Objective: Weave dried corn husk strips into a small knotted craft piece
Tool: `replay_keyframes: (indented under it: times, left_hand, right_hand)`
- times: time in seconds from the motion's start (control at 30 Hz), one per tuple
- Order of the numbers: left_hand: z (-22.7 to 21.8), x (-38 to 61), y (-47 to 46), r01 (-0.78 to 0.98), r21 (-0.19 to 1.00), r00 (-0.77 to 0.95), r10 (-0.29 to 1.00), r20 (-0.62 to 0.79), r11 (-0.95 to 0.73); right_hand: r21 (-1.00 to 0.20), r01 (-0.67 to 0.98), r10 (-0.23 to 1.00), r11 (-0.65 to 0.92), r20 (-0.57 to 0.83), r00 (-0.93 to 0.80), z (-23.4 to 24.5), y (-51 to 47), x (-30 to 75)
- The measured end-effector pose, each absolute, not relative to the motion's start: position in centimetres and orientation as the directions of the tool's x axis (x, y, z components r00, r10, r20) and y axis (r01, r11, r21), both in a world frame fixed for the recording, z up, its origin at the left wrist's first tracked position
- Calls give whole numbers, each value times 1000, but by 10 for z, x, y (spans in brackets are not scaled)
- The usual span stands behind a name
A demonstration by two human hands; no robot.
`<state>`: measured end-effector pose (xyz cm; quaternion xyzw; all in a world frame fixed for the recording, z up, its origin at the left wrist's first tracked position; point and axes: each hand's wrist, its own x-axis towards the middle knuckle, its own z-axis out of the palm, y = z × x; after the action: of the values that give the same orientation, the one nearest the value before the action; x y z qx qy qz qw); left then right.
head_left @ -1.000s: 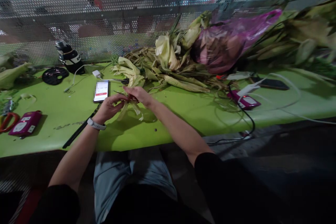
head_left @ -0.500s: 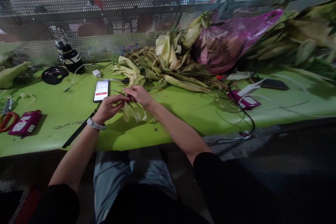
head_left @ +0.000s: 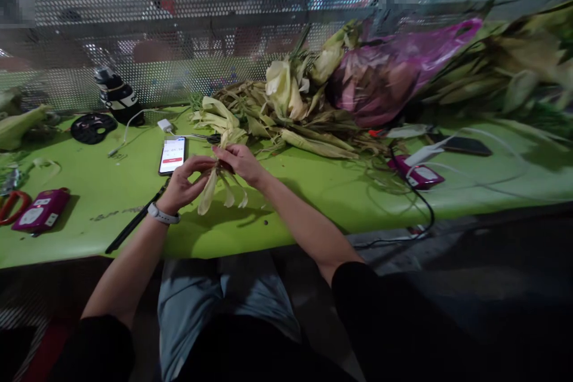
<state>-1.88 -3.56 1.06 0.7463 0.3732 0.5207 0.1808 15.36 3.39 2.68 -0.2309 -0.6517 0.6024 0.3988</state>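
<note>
Both hands meet over the green tabletop, in front of a pile of husks. My right hand point(head_left: 240, 162) is closed around the middle of a bundle of pale corn husks point(head_left: 208, 194). My left hand point(head_left: 190, 180) pinches at the same bundle from the left, its fingertips close to the right hand's. Loose strips of the bundle hang down below the fingers, and its upper part spreads toward the pile. What lies between the fingertips is too small to make out. A lit phone point(head_left: 172, 155) rests just left of the hands.
Behind lies a heap of dry corn husks point(head_left: 255, 110) beside a pink plastic bag point(head_left: 371, 86). A black bottle point(head_left: 119, 95) stands at the back left. Purple power blocks point(head_left: 42, 210) sit on both sides, with cables on the right. Orange-handled scissors point(head_left: 14, 206) lie far left.
The hanging husk strips have swung down and left below the hands. My left hand's fingers have shifted slightly up at the bundle. My right hand stays nearly in place.
</note>
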Motion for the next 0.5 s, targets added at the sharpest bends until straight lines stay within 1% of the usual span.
replay_keyframes:
  times: [0.1,0.2,0.3,0.4,0.5]
  left_hand:
    - [11,-20,-36,367,653,210,742,636,-663]
    - [11,-22,-36,405,646,272,760,591,-647]
    - [12,-23,-36,409,665,291,780,554,-625]
    - [10,-22,-36,365,741,246,826,508,-564]
    - [7,-17,-34,229,876,139,905,402,-425]
  right_hand:
    - [-965,-154,784,215,264,-561,28,33,153]
    - [-956,-128,788,265,291,-542,26,34,152]
    - [-960,-130,804,249,280,-524,20,35,148]
    - [-975,-125,845,186,223,-487,15,36,142]
    - [-989,-132,850,64,123,-512,13,39,141]
